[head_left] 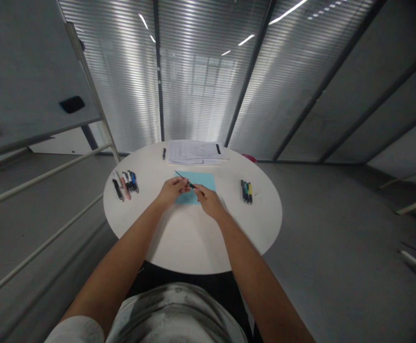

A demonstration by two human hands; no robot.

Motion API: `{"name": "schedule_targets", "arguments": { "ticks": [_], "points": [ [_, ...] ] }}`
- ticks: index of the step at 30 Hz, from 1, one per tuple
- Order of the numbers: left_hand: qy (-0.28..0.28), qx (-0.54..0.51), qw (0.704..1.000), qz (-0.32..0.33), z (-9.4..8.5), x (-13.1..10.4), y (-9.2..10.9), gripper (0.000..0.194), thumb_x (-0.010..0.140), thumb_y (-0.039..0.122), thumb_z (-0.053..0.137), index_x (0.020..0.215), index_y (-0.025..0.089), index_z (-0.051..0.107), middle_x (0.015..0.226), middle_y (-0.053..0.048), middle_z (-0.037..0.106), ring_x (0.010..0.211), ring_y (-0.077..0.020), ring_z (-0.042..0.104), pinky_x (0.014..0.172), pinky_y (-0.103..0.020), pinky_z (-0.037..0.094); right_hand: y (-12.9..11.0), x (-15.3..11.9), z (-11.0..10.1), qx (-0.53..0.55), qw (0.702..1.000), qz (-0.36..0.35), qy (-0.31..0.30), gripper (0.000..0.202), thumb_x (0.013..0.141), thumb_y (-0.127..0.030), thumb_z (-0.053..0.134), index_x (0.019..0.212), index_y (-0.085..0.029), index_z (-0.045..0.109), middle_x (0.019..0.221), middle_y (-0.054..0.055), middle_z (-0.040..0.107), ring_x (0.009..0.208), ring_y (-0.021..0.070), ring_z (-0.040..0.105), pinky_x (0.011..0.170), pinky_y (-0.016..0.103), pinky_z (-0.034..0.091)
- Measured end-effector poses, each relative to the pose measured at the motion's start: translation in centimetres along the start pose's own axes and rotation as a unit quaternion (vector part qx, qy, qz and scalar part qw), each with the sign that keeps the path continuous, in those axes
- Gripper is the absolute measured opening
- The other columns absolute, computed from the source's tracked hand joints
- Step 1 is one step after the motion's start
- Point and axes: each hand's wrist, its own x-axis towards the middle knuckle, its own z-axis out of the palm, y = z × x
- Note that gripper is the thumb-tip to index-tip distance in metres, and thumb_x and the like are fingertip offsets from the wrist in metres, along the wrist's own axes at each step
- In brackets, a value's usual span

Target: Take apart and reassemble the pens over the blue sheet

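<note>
We see both hands meeting above a light-blue sheet of paper (pixel 208 180) near the middle of a round white table (pixel 190 243). Between them is a slim pen (pixel 192 185), held slantwise, with a thin dark rod running out past the left fingers toward the far left. Our left hand (pixel 173 191) has its thumb and fingertips pinched together on the pen, and our right hand (pixel 208 197) clamps its thicker dark end between thumb and fingers; we cannot tell exactly how the pen's parts join there. To our left lies a loose group of pens, with a black pen (pixel 117 190), a pink pen (pixel 125 188) and a blue pen (pixel 133 181) among them. To our right, dark, green and yellow pens (pixel 250 193) lie side by side. Beyond the blue sheet sits a stack of printed papers (pixel 193 151), with a small dark object (pixel 164 154) just beside its left edge.
</note>
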Motion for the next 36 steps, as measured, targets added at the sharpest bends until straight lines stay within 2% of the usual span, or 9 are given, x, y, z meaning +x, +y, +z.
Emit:
{"name": "schedule_targets", "arguments": {
  "ticks": [5,13,21,36],
  "points": [
    [-0.017,0.024,0.999,-0.017,0.17,-0.21,-0.12,0.030,0.063,0.035,0.078,0.076,0.011,0.065,0.069,-0.003,0.061,0.067,-0.0139,0.061,0.074,-0.033,0.049,0.19,0.03,0.22,-0.004,1.000,0.002,0.015,0.036,0.093,-0.047,0.037,0.096,-0.021,0.061,0.064,-0.003,0.054,0.060,0.0115,0.050,0.059,0.021,0.037],
    [-0.033,0.030,0.999,-0.014,-0.06,-0.29,-0.14,0.039,0.065,0.031,0.078,0.097,0.013,0.066,0.071,-0.002,0.062,0.064,-0.0126,0.060,0.072,-0.033,0.049,0.26,0.12,0.29,0.012,1.000,0.016,0.017,0.036,0.091,-0.051,0.038,0.084,-0.021,0.056,0.061,-0.004,0.050,0.057,0.0111,0.045,0.057,0.021,0.033],
    [-0.023,0.033,0.999,-0.020,0.12,-0.46,0.12,0.036,0.068,0.039,0.075,0.091,0.013,0.067,0.064,-0.002,0.060,0.064,-0.0137,0.060,0.070,-0.033,0.049,0.33,0.12,0.42,0.032,0.999,0.013,0.018,0.036,0.091,-0.051,0.037,0.082,-0.021,0.054,0.062,-0.004,0.050,0.058,0.0111,0.044,0.057,0.022,0.032],
    [-0.024,0.037,0.999,-0.018,-0.19,-0.38,0.01,0.038,0.067,0.039,0.075,0.094,0.013,0.068,0.065,-0.002,0.061,0.061,-0.0129,0.059,0.067,-0.031,0.048,0.03,0.01,0.23,0.024,1.000,0.010,0.010,0.033,0.092,-0.049,0.037,0.087,-0.022,0.055,0.064,-0.004,0.051,0.059,0.0113,0.046,0.059,0.022,0.033]
  ]
}}
